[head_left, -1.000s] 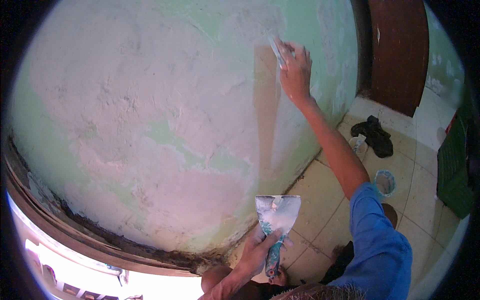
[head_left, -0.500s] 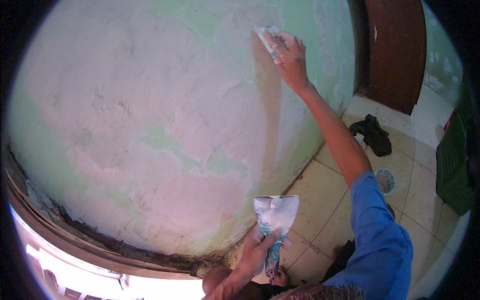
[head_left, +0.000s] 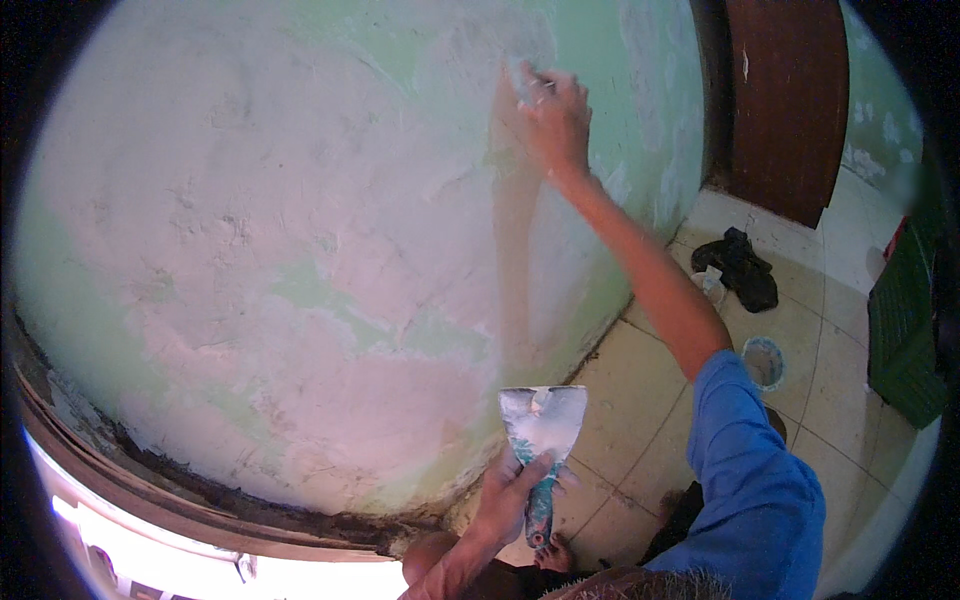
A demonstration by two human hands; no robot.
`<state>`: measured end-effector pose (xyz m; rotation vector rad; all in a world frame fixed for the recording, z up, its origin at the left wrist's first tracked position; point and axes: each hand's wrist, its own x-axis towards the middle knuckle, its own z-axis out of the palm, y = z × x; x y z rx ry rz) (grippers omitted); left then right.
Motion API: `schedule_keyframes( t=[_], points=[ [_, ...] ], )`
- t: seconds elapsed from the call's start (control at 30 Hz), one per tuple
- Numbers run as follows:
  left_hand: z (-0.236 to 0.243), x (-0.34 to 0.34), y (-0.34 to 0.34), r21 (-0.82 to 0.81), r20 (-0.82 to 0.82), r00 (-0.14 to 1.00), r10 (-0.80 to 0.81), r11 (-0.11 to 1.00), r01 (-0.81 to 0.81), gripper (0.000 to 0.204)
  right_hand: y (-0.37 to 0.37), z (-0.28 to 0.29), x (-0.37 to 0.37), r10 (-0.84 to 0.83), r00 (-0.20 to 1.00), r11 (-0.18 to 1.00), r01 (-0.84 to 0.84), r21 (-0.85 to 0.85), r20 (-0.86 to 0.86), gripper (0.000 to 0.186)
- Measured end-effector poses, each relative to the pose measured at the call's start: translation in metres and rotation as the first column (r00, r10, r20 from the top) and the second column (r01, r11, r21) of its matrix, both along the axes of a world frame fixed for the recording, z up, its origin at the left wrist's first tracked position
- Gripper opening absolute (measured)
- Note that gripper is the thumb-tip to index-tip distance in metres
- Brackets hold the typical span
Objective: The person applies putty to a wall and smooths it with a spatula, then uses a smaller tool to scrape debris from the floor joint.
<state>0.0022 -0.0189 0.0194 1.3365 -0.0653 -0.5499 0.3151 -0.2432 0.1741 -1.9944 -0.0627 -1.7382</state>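
Observation:
My left hand (head_left: 508,500) grips the teal-handled putty knife (head_left: 542,420), its wide blade pointing up and loaded with white paste. My right hand (head_left: 553,120) is raised high on the patchy green-and-white wall (head_left: 300,200), fingers closed on a pale scraper (head_left: 520,85) held against the surface. The scraper is partly hidden by my fingers and blurred. A brownish vertical band, apparently shadow, runs down the wall below that hand.
A tub (head_left: 763,362) and a smaller container (head_left: 708,290) beside black crumpled material (head_left: 738,268) sit on the tiled floor (head_left: 630,430). A brown door (head_left: 785,110) and a green ribbed object (head_left: 905,320) are at the right. A wooden frame (head_left: 120,460) edges a bright opening at lower left.
My right hand has moved up the wall and leftward with the scraper. My left hand holds the putty knife in nearly the same place, slightly left in view.

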Motion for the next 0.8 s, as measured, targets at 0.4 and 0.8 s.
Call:
schedule_keyframes(
  t=[0.4,0.8],
  points=[
    [0.0,-0.003,-0.004,-0.038,0.028,0.998,0.049,0.998,-0.048,0.031,-0.024,-0.001,-0.006,0.1,0.969,0.966,-0.041,-0.254,0.226,0.08],
    [0.001,-0.002,-0.007,-0.033,0.019,0.999,0.05,0.998,-0.049,0.03,-0.036,0.005,-0.006,0.041,0.996,0.973,-0.022,0.228,-0.076,0.052]
  ],
)
